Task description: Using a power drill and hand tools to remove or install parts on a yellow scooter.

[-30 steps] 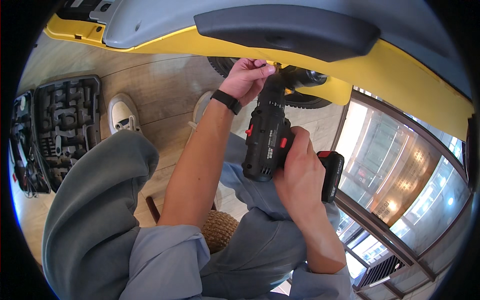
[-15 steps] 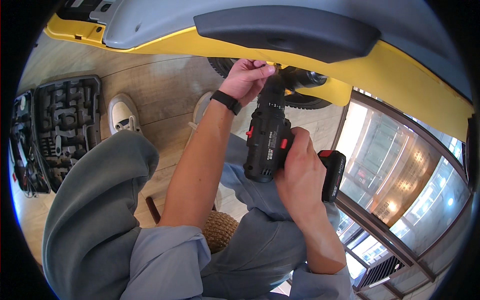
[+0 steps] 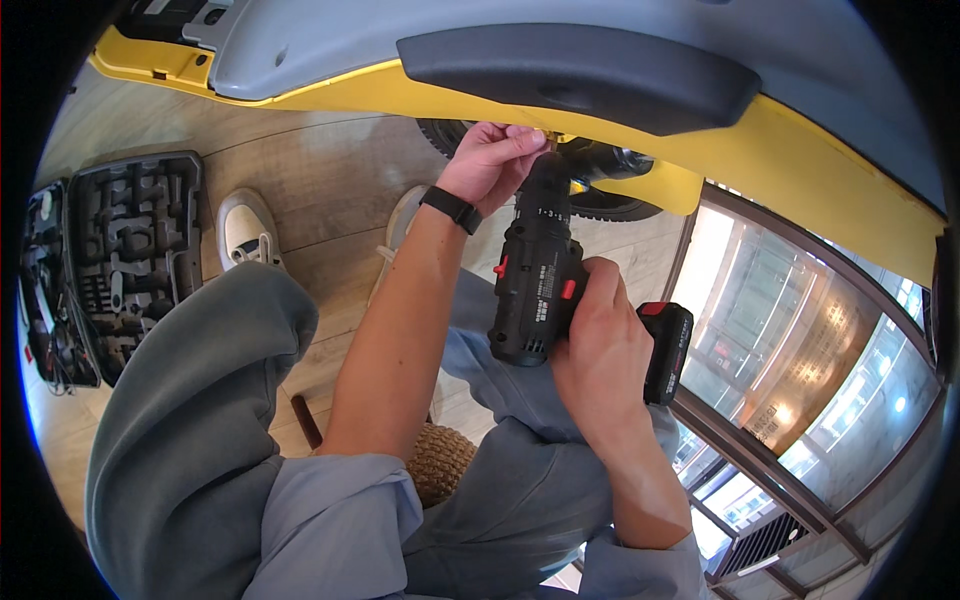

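My right hand (image 3: pixel 602 345) is wrapped round the grip of a black cordless drill (image 3: pixel 540 265) with red switches. Its battery (image 3: pixel 668 352) sticks out beyond my wrist side. The drill's nose points away from me, up to the underside of a yellow panel (image 3: pixel 340 88) on a large grey and yellow machine. Beside the nose, my left hand (image 3: pixel 490 160) has thumb and fingers pinched together at a small yellow part (image 3: pixel 548 136) under the panel edge. Whatever lies between those fingertips is too small and hidden to name. A black band (image 3: pixel 452 207) circles my left wrist.
A black molded tool case (image 3: pixel 135 240) lies unfolded on the wooden floor at the left, with cables in it. A dark padded piece (image 3: pixel 580 78) juts from the machine above my hands. Black wheels (image 3: pixel 610 204) show beneath. Dark-framed glass panes (image 3: pixel 790 330) stand at the right.
The machine's edge and dark padded piece sit slightly lower in the picture. My hands and the drill stay in nearly the same place, with the same grips.
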